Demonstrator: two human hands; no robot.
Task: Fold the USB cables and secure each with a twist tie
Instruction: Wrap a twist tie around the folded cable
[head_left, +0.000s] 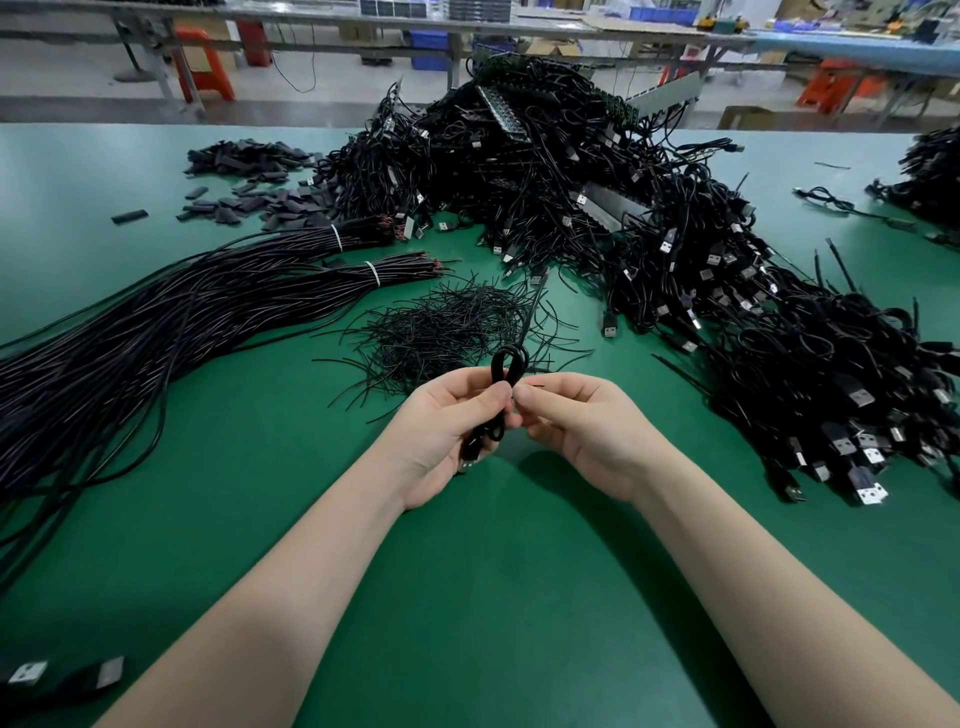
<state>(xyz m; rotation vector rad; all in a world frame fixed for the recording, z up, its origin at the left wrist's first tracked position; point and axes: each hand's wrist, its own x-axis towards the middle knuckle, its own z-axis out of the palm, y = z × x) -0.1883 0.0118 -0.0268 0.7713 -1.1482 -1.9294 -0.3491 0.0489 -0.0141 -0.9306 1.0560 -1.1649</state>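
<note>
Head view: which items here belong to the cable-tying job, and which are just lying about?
In the job:
- folded USB cable, gripped by left hand
- right hand pinching at it
- twist tie pile
- USB cable heap

Lying about:
- banded bare-wire bundles
- black sleeve pieces
- green table

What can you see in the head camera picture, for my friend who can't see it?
Two hands hold a folded black cable over a green table: the left hand grips it, the right hand pinches beside it. Twist ties lie just beyond, and a big cable pile behind.
</note>
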